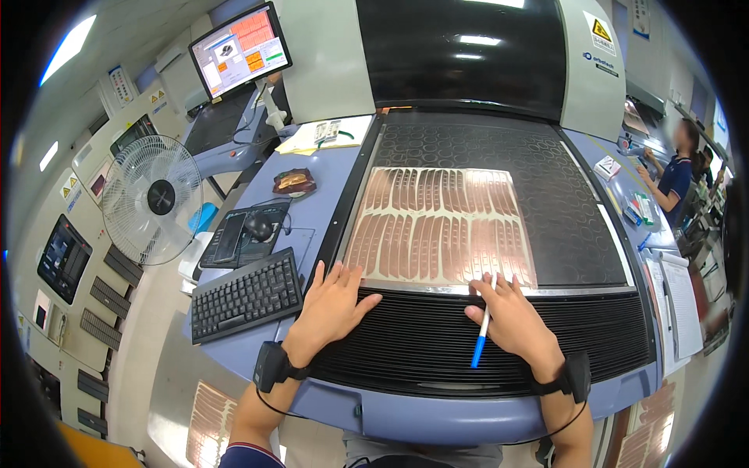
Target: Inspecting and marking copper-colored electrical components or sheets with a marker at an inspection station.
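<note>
A copper-coloured circuit panel [413, 243] with rows of curved strip patterns lies flat on the dark bed [573, 234] of the machine. My left hand [331, 306] rests at the bed's left front corner, fingers spread and holding nothing, with the fingertips close to the panel's near left corner. A white pen with a blue end [478, 352] is held in my right hand [511, 316], blue end pointing toward me. The fingertips of that hand reach the panel's near edge, over the metal strip [569, 292]. Whether they press on the panel, I cannot tell.
Left of the bed are a black keyboard [248, 296], a mouse [258, 226], a wrapped item [294, 182] and papers [312, 139]. A monitor [240, 51] and fan [160, 196] stand beyond. Black ribbed bellows [437, 331] span the front. A notebook [679, 300] and a person [677, 175] are at right.
</note>
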The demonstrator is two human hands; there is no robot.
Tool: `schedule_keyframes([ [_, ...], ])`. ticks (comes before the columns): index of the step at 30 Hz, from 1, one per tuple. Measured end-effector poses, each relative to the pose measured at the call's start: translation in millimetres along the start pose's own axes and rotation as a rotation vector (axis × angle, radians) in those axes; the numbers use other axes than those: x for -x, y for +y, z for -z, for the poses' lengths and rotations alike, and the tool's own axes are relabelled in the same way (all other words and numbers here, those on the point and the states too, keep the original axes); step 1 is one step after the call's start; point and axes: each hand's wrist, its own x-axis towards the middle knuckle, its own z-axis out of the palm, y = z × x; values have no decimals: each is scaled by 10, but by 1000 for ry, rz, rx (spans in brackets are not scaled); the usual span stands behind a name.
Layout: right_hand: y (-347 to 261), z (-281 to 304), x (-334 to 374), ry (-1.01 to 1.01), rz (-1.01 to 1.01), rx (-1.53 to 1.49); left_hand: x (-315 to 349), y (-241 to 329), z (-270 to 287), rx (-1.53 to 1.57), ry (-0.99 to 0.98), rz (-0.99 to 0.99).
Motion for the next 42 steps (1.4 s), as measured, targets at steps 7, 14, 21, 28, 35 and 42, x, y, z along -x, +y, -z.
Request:
schedule_keyframes([
  [7, -76, -23, -32, 27, 53, -2, -30, 55, 205, 32, -48, 91],
  [14, -93, -55, -19, 38, 49, -6, 91, -3, 264, 96, 10, 176],
  [21, -196, -55, -45, 235, 29, -200, 1302, -409, 491, -45, 523, 483],
  [28, -492, -139, -125, 249, 135, -377, 1943, -967, 304, -181, 478, 559],
  [35, -1565, -778, -788, -50, 462, -489, 1869, -1053, 277, -338, 549, 490],
  [42, -1803, -1359, -1309, 91, 450, -77, 1964, -1170, 409, -268, 562, 508],
])
